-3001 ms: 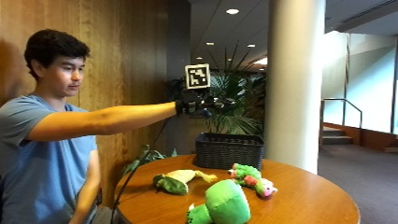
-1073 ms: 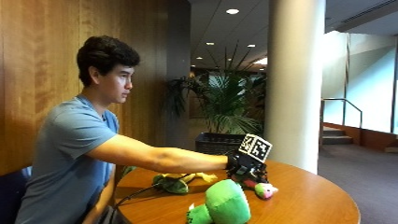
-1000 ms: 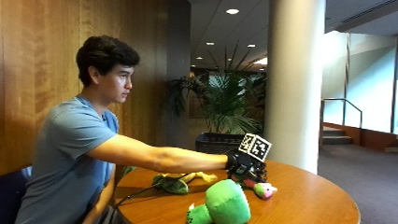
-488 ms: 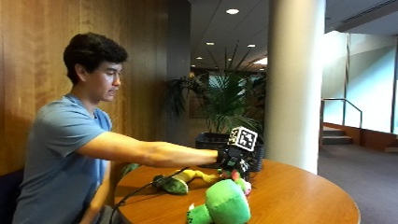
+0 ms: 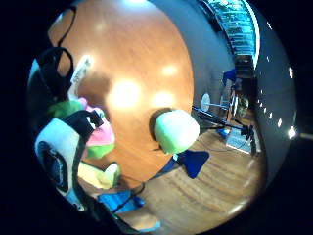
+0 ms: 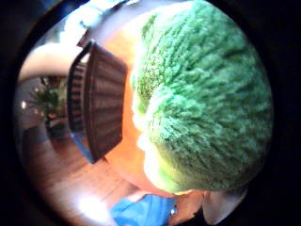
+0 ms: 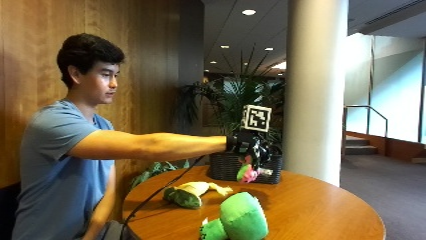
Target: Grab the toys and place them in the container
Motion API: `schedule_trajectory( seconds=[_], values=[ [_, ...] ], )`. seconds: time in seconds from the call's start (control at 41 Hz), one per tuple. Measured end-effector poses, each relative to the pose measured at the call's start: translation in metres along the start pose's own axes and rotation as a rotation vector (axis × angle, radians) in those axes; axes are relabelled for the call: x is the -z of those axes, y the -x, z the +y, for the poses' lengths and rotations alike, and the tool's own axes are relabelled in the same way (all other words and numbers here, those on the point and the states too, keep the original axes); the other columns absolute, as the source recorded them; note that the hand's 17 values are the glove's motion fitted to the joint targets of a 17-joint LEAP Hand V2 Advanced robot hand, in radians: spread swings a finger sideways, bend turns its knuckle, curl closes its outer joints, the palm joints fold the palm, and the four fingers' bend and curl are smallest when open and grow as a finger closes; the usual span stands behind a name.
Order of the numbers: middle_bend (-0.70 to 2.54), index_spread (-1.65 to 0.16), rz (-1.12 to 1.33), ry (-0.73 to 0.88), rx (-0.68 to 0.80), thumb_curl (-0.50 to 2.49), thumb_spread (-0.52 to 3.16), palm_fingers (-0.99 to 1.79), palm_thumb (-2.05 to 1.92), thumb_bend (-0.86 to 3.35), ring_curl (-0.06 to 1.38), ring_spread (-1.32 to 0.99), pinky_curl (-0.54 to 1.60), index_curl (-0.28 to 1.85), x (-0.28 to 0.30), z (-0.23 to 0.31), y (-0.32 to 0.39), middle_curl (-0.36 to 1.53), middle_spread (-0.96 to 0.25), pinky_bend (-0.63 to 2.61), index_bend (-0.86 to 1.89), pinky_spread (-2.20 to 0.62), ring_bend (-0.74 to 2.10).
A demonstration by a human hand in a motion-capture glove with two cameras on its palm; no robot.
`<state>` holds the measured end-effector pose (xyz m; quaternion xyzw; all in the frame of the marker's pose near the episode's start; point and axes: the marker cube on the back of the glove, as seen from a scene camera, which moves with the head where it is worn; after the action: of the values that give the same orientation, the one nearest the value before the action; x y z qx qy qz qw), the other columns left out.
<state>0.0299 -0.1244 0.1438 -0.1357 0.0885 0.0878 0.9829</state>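
In the outside view my gloved right hand point(image 7: 249, 146) is raised above the round table point(image 7: 319, 210) and grips a small pink and green plush toy point(image 7: 247, 173), which hangs below it in front of the dark woven basket point(image 7: 223, 169). The little finger side palm view shows that toy point(image 5: 99, 137) pressed against the palm. A yellow and green plush point(image 7: 190, 194) lies on the table nearer the person. A big green plush point(image 7: 241, 217) sits at the front edge and appears on the wood point(image 5: 176, 130) below the hand. Green fuzz point(image 6: 207, 94) fills the thumb side view beside the basket point(image 6: 99, 103).
A thick white pillar point(image 7: 316, 90) stands right behind the table, and potted palms point(image 7: 233, 102) rise behind the basket. A wood-panelled wall point(image 7: 40, 30) is behind the person. A cable point(image 7: 156, 192) runs from the hand down across the table's near edge.
The hand, which was down on the pink and green toy a second ago, has risen off the table with the toy in its grip and now holds it up in front of the basket.
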Motion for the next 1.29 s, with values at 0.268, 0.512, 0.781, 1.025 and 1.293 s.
schedule_trajectory(
  seconds=[0.268, 0.512, 0.781, 1.025, 1.293],
  values=[
    [0.77, -0.34, -0.010, -0.171, 0.063, 0.72, 1.05, 0.55, 0.86, 0.32, 0.55, -0.46, 0.39, 0.14, 0.068, 0.031, 0.005, 0.68, -0.42, 1.20, 0.17, -0.28, 1.42],
    [0.71, -0.34, -0.120, -0.264, -0.098, 0.78, 1.03, 0.55, 0.84, 0.31, 0.54, -0.46, 0.39, 0.16, 0.122, 0.039, 0.054, 0.73, -0.44, 1.25, 0.16, -0.30, 1.40],
    [0.63, -0.34, -0.117, -0.395, 0.067, 0.83, 1.03, 0.55, 0.81, 0.30, 0.53, -0.45, 0.38, 0.18, 0.166, 0.055, 0.153, 0.77, -0.43, 1.27, 0.16, -0.31, 1.37],
    [0.56, -0.35, -0.152, -0.477, 0.133, 0.86, 1.01, 0.63, 0.77, 0.26, 0.51, -0.43, 0.37, 0.20, 0.164, 0.062, 0.204, 0.79, -0.42, 1.25, 0.17, -0.33, 1.35],
    [0.45, -0.34, -0.311, -0.322, 0.306, 0.89, 0.99, 0.59, 0.74, 0.21, 0.50, -0.40, 0.37, 0.19, 0.125, 0.073, 0.249, 0.80, -0.38, 1.27, 0.10, -0.34, 1.31]
  ],
)
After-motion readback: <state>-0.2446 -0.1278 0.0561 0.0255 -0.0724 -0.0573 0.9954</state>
